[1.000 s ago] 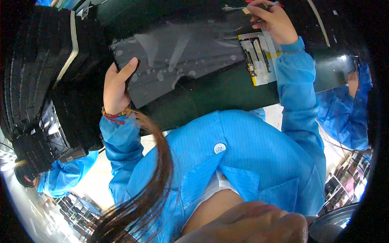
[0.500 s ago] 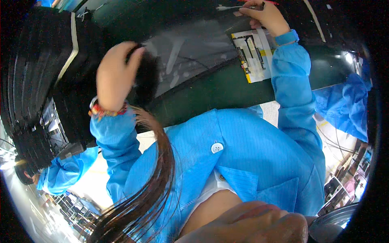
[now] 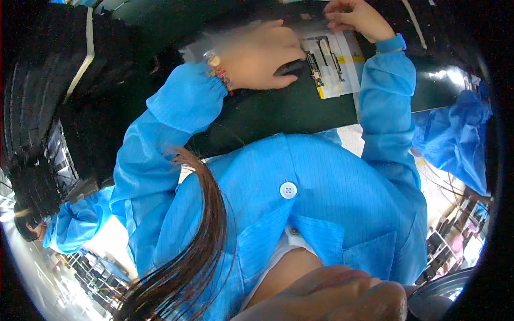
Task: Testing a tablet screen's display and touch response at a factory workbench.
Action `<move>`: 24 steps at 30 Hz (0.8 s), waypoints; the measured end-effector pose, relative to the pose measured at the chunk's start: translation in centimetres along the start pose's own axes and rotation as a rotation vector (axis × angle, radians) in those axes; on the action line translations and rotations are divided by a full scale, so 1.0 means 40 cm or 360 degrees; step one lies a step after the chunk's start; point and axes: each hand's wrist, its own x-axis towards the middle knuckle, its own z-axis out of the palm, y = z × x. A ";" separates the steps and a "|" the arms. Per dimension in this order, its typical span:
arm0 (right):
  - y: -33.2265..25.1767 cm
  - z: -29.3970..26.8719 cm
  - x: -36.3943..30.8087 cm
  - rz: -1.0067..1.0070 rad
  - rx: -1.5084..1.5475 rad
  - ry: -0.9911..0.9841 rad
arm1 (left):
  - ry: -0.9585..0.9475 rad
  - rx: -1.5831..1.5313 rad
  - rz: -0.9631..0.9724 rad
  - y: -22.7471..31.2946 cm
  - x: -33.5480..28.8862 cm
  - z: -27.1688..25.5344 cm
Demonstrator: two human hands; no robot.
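My left hand [image 3: 262,56] is smeared by motion above the dark green table [image 3: 251,117], palm down. Its thumb stands off from the fingers, with a small black shape [image 3: 292,69] in the gap, seemingly held but too blurred to name. Just right of those fingertips lies a flat white panel [image 3: 333,67] with black strips, printed-looking parts and yellow edges. Beyond the panel's far edge is my right hand [image 3: 357,20], its fingers curled together. Whatever sits between its fingertips is too small to make out.
A grey translucent sheet [image 3: 195,52] shows partly behind my left wrist. Tall stacks of black ribbed trays [image 3: 32,107] rise on the left. Another person in blue sleeves [image 3: 80,219] is at the lower left; a blue garment [image 3: 452,142] hangs at the right.
My left hand has swung right across the table, from over the grey sheet's left side to beside the panel. My right hand has shifted slightly right. The panel sits a little farther left in view.
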 end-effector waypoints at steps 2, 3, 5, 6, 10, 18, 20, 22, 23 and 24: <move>-0.005 -0.001 -0.009 0.0003 0.0030 -0.0132 | -0.0033 -0.0014 -0.0009 0.019 -0.021 -0.009; -0.011 0.001 -0.020 0.0040 0.0025 -0.0264 | -0.0059 -0.0057 -0.0067 0.031 -0.038 -0.016; -0.024 0.022 -0.041 0.0055 0.0074 -0.0434 | -0.0086 -0.0196 -0.0202 0.058 -0.079 -0.027; -0.018 0.029 -0.035 0.0064 0.0083 -0.0428 | -0.0094 -0.0206 -0.0196 0.067 -0.095 -0.037; 0.023 0.105 -0.008 -0.0332 -0.0275 -0.0725 | -0.0125 -0.0153 -0.0189 0.091 -0.130 -0.072; -0.016 0.092 -0.024 -0.0157 -0.0374 -0.0906 | 0.0171 -0.0101 -0.0517 0.102 0.012 -0.024; -0.021 0.093 -0.015 -0.0057 -0.0233 -0.0961 | 0.0247 -0.0012 -0.0516 0.100 0.034 0.000; -0.011 0.095 -0.007 -0.0227 -0.0374 -0.0945 | 0.0030 0.0032 -0.0681 0.096 0.049 0.008; -0.011 0.094 -0.008 -0.0219 -0.0368 -0.0940 | 0.0025 0.0023 -0.0675 0.094 0.049 0.012; -0.018 0.092 -0.009 -0.0244 -0.0470 -0.0913 | 0.0036 0.0054 -0.0720 0.092 0.047 0.016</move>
